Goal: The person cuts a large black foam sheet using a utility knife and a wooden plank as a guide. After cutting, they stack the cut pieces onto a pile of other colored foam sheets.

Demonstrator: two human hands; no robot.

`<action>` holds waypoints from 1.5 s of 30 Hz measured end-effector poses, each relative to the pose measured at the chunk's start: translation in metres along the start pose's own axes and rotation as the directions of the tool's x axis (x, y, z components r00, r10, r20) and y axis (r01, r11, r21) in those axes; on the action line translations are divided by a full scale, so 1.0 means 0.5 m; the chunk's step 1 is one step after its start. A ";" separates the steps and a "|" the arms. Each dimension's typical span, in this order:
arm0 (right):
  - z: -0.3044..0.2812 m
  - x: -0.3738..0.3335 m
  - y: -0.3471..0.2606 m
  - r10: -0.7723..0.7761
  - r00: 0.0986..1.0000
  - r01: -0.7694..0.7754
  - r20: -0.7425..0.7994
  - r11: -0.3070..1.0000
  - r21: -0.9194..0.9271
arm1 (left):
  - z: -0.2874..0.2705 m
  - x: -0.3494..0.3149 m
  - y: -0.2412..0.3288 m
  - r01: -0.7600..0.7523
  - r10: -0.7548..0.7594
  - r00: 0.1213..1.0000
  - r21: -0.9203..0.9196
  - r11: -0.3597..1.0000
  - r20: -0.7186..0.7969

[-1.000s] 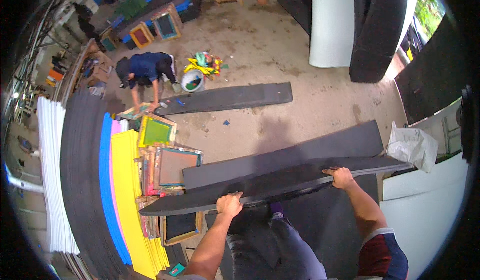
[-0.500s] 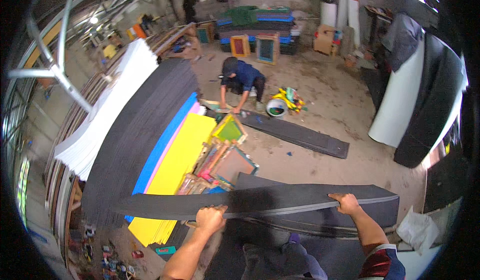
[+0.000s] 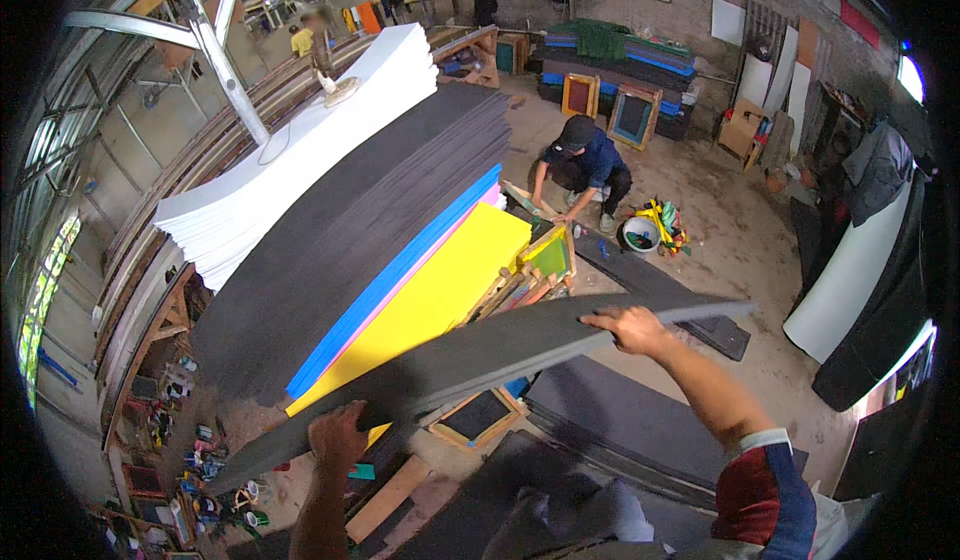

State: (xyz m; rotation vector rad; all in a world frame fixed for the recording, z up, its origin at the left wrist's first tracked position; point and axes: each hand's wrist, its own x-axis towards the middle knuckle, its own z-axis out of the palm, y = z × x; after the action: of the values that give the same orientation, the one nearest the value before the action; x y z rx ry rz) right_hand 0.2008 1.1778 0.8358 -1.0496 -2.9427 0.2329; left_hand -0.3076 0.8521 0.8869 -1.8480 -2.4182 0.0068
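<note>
A long strip of dark grey foam sheets (image 3: 470, 355), seemingly more than one layer thick, is held up in both my hands and sags at its ends. My left hand (image 3: 338, 435) is closed on its near edge toward the left end. My right hand (image 3: 630, 330) grips the same edge farther right, with the index finger stretched across the top face. The strip slants from lower left to upper right, above a pile of yellow sheets (image 3: 430, 280) and wooden frames. Beneath my right arm lies a low pile of dark sheets (image 3: 620, 415).
Tall stacks of black sheets (image 3: 360, 220) and white sheets (image 3: 300, 140) stand at left. A person (image 3: 595, 165) crouches beyond, hands at a framed screen, near a white bucket (image 3: 640, 234). Tools and cans (image 3: 205, 455) lie lower left. Large curved sheets (image 3: 850, 280) lean at right.
The foam strip has lifted off the dark pile and tilted, its left end lower and right end higher. My right hand has risen; my left has moved left. The whole view has turned left.
</note>
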 end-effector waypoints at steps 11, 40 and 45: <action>-0.238 0.637 -0.140 -0.400 0.880 0.313 -0.256 0.894 -0.321 | -0.115 0.173 -0.389 -0.018 0.045 0.925 0.075 0.997 -0.377; 0.053 1.605 -0.139 -0.099 0.976 0.058 -0.192 0.976 -0.208 | 0.361 0.766 -0.740 0.159 -0.140 0.960 0.064 0.985 -0.241; 0.104 1.656 -0.118 -0.161 0.934 0.110 -0.320 0.979 -0.172 | 0.361 0.779 -0.737 0.263 -0.242 0.944 0.065 0.963 -0.225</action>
State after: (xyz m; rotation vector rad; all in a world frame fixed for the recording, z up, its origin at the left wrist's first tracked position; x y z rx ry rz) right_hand -0.4814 1.6475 0.7583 -0.7974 -2.7382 -0.1593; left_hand -0.7780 1.1398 0.7599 -1.4073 -2.4352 -0.0927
